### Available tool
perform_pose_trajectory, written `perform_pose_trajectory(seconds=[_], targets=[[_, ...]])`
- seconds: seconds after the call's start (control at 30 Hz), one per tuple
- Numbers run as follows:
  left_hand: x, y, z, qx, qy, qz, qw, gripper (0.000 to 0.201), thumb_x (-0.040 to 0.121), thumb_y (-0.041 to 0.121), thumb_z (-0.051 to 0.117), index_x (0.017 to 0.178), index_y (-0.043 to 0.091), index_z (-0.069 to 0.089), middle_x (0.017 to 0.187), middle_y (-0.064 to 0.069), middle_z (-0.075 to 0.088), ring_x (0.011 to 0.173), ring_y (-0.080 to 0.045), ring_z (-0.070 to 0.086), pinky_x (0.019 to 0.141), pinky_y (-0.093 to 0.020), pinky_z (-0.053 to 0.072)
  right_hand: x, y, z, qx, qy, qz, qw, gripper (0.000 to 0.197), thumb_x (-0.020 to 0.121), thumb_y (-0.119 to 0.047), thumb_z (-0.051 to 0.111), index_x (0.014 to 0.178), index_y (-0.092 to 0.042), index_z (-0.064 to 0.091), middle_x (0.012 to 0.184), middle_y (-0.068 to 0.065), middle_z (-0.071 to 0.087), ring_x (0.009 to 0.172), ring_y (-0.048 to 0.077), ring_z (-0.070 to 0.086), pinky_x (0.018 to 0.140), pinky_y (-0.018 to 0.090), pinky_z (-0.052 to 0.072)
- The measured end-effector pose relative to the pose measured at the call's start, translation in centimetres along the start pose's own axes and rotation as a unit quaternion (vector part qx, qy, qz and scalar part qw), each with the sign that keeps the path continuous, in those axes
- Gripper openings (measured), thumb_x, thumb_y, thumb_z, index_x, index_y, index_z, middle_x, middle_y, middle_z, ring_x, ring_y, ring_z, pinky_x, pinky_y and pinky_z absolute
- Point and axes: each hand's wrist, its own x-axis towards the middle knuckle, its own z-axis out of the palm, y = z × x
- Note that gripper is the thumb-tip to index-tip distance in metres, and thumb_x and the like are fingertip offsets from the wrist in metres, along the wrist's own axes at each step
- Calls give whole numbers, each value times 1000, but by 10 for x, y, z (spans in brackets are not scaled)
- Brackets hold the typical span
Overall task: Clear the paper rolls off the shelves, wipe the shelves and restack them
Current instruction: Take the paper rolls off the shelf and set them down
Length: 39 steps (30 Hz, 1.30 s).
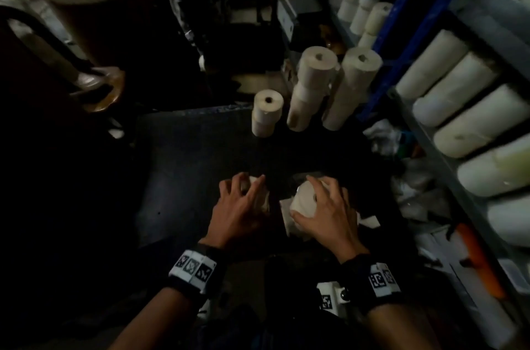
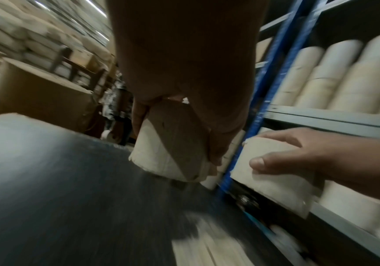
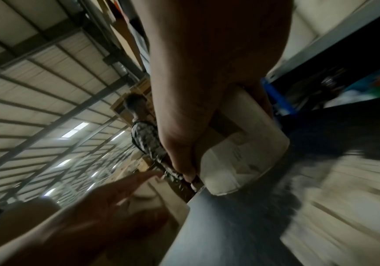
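Note:
My left hand (image 1: pixel 243 195) grips a white paper roll (image 2: pixel 168 153) from above, just over a dark flat surface (image 1: pixel 186 166). Beside it my right hand (image 1: pixel 324 203) grips a second paper roll (image 1: pixel 304 200), fingers spread over its top; a loose paper tail (image 1: pixel 370 220) trails from it. The left wrist view shows the right hand (image 2: pixel 298 154) with its thumb against that roll (image 2: pixel 273 172). In the right wrist view the roll (image 3: pixel 241 154) sits under my curled fingers. Three stacks of rolls (image 1: pixel 315 86) stand upright at the far edge of the surface.
A blue-and-grey shelf unit (image 1: pixel 401 23) runs along the right, its shelves packed with long white rolls (image 1: pixel 464 109) lying on their sides. Rags and clutter (image 1: pixel 384 134) lie at its foot. Another person (image 3: pixel 146 136) stands further down the aisle. Brown drums (image 2: pixel 39 93) stand left.

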Motion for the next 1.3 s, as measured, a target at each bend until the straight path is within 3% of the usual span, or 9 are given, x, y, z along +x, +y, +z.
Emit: perform_pose_trajectory(seconds=[0.33,0.53,0.67,0.77,0.87,1.03,1.13,1.2,1.3], targets=[[217,0,-51,-12,124,-37,992,84,84,55,73,156,35,34,152,-11,33,130,-42,33,73,-55,59,169,12,-3,13,10,-39,999,94,75,-65,77,154,-35,37,147,-2,35,128,31,43,86,46,54],[313,0,-63,8,166,-50,985,83,82,55,74,154,34,39,148,-10,38,126,-40,37,65,-44,55,206,20,-1,24,9,-51,998,92,74,-68,71,154,-35,39,149,0,38,127,32,46,84,45,55],[340,-13,-58,2,148,-45,988,87,83,55,73,157,30,35,155,-8,35,131,-40,36,68,-49,60,218,17,-3,31,7,-58,998,90,76,-63,74,154,-33,41,150,1,37,128,32,44,85,47,55],[337,-22,-56,-30,148,-16,988,92,85,58,73,161,26,32,161,-6,32,141,-37,32,82,-53,61,228,10,-8,30,4,-60,998,94,75,-64,77,155,-35,39,150,0,36,129,31,43,86,46,55],[305,-29,-54,-103,184,-11,977,93,85,63,64,161,21,33,163,-6,31,147,-31,33,97,-46,52,238,-2,-19,36,21,-70,997,94,74,-64,79,154,-35,40,147,-1,38,128,31,43,86,47,55],[222,-49,-19,-131,187,-66,971,65,91,37,66,150,25,41,148,-5,45,131,-29,50,94,-53,56,268,-33,-43,56,63,-110,990,94,74,-64,77,154,-34,38,148,2,38,133,33,44,91,49,53],[176,-62,17,-121,96,-113,982,54,89,54,54,139,34,46,132,1,51,119,-26,56,87,-51,57,294,-55,-54,67,80,-148,983,93,73,-65,76,152,-33,39,146,6,40,131,34,46,95,48,53],[156,-70,37,-118,19,-156,981,59,86,62,50,137,34,49,131,1,53,119,-26,57,90,-50,56,314,-71,-56,59,88,-167,980,92,72,-67,74,151,-30,43,145,7,42,126,35,49,98,47,50],[140,-80,59,-108,-95,-184,972,63,91,46,69,146,24,49,138,-8,50,126,-33,56,101,-50,51,341,-93,-51,27,68,-169,983,92,73,-68,73,151,-31,42,147,8,42,127,37,46,103,47,47]])
